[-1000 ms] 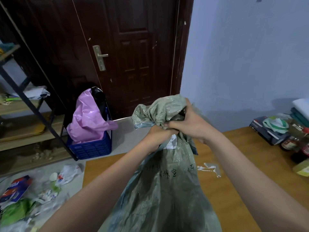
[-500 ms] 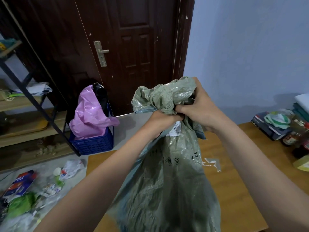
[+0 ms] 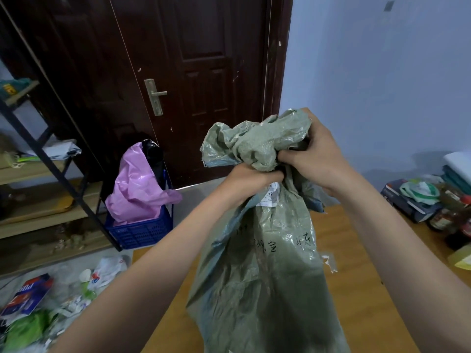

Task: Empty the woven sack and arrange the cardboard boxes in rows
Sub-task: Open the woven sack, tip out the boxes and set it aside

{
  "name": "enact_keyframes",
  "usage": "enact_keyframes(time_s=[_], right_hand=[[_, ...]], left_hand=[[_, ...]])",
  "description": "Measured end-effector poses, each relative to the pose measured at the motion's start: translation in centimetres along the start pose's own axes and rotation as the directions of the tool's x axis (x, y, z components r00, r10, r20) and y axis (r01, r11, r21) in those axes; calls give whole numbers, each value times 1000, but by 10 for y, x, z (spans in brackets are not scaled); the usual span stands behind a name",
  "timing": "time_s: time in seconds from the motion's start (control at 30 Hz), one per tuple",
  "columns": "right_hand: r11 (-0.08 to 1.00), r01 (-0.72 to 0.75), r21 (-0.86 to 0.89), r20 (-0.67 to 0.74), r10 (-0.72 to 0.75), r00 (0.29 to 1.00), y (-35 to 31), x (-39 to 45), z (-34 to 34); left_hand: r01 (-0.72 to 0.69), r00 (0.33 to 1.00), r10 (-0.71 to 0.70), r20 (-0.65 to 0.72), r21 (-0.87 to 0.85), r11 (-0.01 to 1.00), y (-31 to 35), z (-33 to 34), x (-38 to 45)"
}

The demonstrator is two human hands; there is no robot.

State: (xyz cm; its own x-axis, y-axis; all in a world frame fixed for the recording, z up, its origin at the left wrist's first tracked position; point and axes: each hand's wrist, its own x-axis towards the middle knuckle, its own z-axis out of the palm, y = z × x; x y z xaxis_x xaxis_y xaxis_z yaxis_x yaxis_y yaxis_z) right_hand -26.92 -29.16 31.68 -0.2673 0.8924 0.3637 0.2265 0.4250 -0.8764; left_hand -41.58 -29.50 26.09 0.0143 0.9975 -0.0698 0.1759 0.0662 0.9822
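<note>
A: Big dark door (image 3: 204,72) fills the back of the room, pale wall (image 3: 382,72) to its right, and a wooden table (image 3: 356,289) spreads out right under the camera.

B: And standing on that table, dead centre, the green woven sack (image 3: 262,276), tall and bulging, with handwriting across its front.

A: Its neck is bunched into a crumpled knot up top. Look at the grip there!

B: Right hand (image 3: 318,156) is wrapped around the bunched top from the right side, fingers curled into the folds. Left hand (image 3: 252,177) is clenched on the neck just below, right above the white label (image 3: 271,196).

A: Both fists locked on the sack, touching each other at the knot.

B: Off to the left, a shelf rack (image 3: 38,174) on the floor, and beside it a blue crate (image 3: 140,231) stuffed with a pink bag (image 3: 137,187).

A: Litter on the floor (image 3: 38,301) lower left. Far right edge of the table carries books (image 3: 405,200) and jars (image 3: 443,215).

B: Smallest bit: a scrap of clear tape (image 3: 328,262) lying on the table just right of the sack.
</note>
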Motion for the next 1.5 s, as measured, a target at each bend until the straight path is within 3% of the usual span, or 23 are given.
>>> enact_keyframes(time_s=[0.13, 0.23, 0.33, 0.47, 0.7, 0.8, 0.87, 0.93, 1.0, 1.03, 1.07, 1.13, 1.23, 1.33, 1.5], right_hand=[[1000, -18, -21, -50, 17, 999, 8, 0, -2], [998, -60, -5, -108, 59, 992, 15, 0, -3], [968, -161, 191, -173, 194, 965, 25, -1, 5], [825, -301, 479, -193, 434, 880, 41, 0, 26], [721, -482, 498, -86, 594, 800, 67, 2, 38], [859, -487, 159, -49, 500, 865, 69, 5, 26], [906, -418, -64, -160, 404, 900, 66, 1, 20], [936, -147, -320, -291, 51, 955, 50, -11, 20], [799, 209, -563, -164, -356, 920, 33, -24, 28], [702, 312, -640, -42, -437, 898, 31, -26, 32], [632, 342, -695, 66, -418, 906, 36, -25, 37], [577, 235, -782, 161, -178, 971, 52, -19, 43], [693, 3, -721, 163, 166, 972, 78, -5, 39], [873, -166, -458, 197, 282, 939, 91, 0, 37], [890, -381, -251, 85, 412, 907, 105, 0, 42]], left_hand=[[-18, 998, 13, 67, 70, 997, -4, 0, 0], [-34, 985, 30, 171, 24, 999, -7, -4, -3], [-18, 974, 25, 225, -34, 999, -22, -8, -5], [13, 979, -5, 205, -37, 999, -43, 4, -10], [-62, 995, 57, 83, 59, 996, -54, 13, -7], [-36, 999, 33, 33, 105, 994, -58, 9, -2], [-18, 1000, 19, -3, 105, 994, -61, 7, 3], [-6, 999, 11, -35, 116, 993, -63, 5, 8], [-29, 999, 32, -24, 136, 990, -62, 6, 9], [-72, 997, 74, -5, 151, 986, -62, 7, 9], [-135, 991, 132, 24, 178, 975, -62, 8, 9], [-215, 976, 201, 80, 259, 942, -56, 11, 7], [-149, 989, 133, 72, 330, 932, -56, 11, 10], [-55, 998, 48, 28, 348, 936, -56, 8, 12], [16, 993, -38, 114, 183, 983, -61, 3, 11]])
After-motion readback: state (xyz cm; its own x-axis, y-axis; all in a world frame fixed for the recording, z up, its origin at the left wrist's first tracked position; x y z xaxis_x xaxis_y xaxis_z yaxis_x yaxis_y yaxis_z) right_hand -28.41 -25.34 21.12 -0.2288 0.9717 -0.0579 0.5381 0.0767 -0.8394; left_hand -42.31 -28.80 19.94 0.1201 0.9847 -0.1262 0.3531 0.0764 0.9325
